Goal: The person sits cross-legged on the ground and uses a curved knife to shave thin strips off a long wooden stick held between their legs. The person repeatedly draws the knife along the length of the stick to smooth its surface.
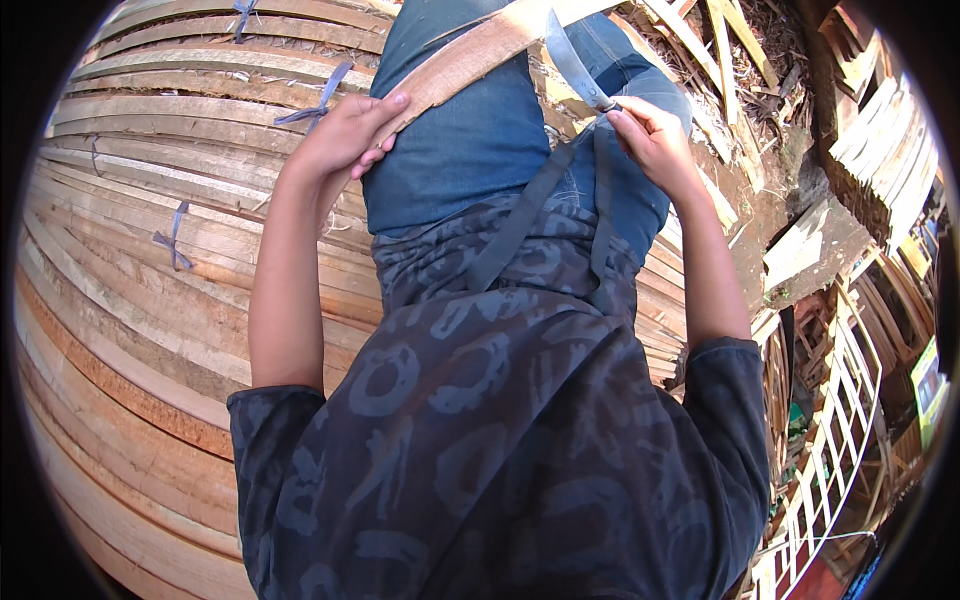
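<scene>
My left hand [345, 140] is closed round the near end of a flat wooden strip [465, 68], thumb on top. The strip slants across my jeans up to the top edge of the view, where its far end is cut off. In my right hand [655, 145] is a knife [572, 62] with a curved metal blade, gripped at its short handle above my right thigh. Its blade points up and left, and the tip lies at the strip. Whether it cuts into the wood I cannot tell.
Long wooden slats [150, 130] lie stacked on the left, some tied with blue strips [315, 105]. Wood offcuts and shavings [745, 60] cover the ground at the upper right. A lattice of thin pale sticks [825, 480] stands at the lower right.
</scene>
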Tool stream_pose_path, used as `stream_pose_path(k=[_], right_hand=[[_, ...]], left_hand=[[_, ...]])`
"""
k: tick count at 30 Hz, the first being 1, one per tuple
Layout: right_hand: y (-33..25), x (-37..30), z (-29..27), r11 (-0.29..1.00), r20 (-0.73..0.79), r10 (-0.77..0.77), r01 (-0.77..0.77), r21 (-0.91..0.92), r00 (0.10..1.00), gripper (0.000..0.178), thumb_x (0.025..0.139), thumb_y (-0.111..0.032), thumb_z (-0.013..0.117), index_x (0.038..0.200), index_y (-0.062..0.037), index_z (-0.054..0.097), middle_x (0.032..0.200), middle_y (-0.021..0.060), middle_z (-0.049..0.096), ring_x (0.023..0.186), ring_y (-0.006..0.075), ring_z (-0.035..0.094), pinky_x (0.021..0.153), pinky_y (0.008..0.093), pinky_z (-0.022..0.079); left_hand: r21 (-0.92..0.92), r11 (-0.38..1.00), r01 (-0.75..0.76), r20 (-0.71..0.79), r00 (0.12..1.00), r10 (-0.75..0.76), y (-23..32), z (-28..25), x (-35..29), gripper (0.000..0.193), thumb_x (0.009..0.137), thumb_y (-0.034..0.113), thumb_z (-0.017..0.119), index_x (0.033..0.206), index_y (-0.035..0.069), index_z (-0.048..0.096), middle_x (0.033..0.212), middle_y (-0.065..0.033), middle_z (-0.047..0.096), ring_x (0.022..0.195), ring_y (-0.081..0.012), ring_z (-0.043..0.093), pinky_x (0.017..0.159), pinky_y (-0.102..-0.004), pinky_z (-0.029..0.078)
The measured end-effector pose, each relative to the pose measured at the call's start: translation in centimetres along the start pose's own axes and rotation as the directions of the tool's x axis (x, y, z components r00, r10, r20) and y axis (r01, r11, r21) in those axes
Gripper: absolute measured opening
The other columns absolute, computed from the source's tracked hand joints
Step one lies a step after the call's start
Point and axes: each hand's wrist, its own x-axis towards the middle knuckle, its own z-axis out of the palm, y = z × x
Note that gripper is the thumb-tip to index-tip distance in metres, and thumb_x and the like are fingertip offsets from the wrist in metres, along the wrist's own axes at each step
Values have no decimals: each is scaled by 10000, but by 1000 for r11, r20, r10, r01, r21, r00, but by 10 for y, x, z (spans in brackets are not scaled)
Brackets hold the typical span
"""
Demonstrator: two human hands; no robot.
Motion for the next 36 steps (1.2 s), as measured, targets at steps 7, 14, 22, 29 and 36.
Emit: stream_pose_path(k=[7, 14, 22, 29, 36], right_hand=[[-2, 7, 9, 998, -9, -54, 53, -43, 999, 225, 956, -204, 645, 1087, -25, 684, 717, -44, 573, 651, 39, 490, 601, 222, 421], [1, 1, 3, 997, 45, -24, 27, -71, 999, 232, 942, -206, 659, 1080, -20, 674, 739, 5, 614, 670, 72, 507, 628, 255, 443], [-3, -1, 12, 969, 123, -177, 194, -154, 977, 260, 925, -217, 678, 1042, 14, 671, 734, 94, 623, 669, 133, 541, 640, 283, 461], [-12, -10, 16, 999, 58, -38, 37, 11, 998, 191, 951, -173, 640, 1017, 2, 681, 683, -18, 561, 628, 52, 508, 580, 232, 407], [-14, -22, 25, 964, -122, 30, 4, 267, 992, 188, 975, -157, 604, 1117, -34, 606, 664, -23, 559, 554, 27, 488, 493, 194, 374]], left_hand=[[12, 999, -33, 13, 999, 33, 0, 1, 1, 542, 986, 469, 548, 626, 64, 525, 433, 27, 435, 310, -63, 363, 313, -217, 287], [37, 998, -53, 16, 999, 52, -1, 0, 2, 554, 985, 483, 540, 625, 63, 520, 432, 28, 429, 310, -63, 375, 312, -220, 304], [49, 998, -28, -4, 1000, 28, -2, -3, 2, 558, 981, 490, 544, 630, 58, 525, 433, 27, 429, 314, -63, 379, 311, -219, 306], [5, 999, -33, 8, 999, 33, 2, 2, -1, 549, 981, 483, 549, 636, 56, 537, 436, 28, 433, 315, -61, 380, 316, -214, 307], [-85, 995, -47, 24, 999, 49, -3, 0, -12, 429, 957, 409, 601, 727, 47, 580, 489, 9, 486, 362, -70, 435, 351, -212, 340]])
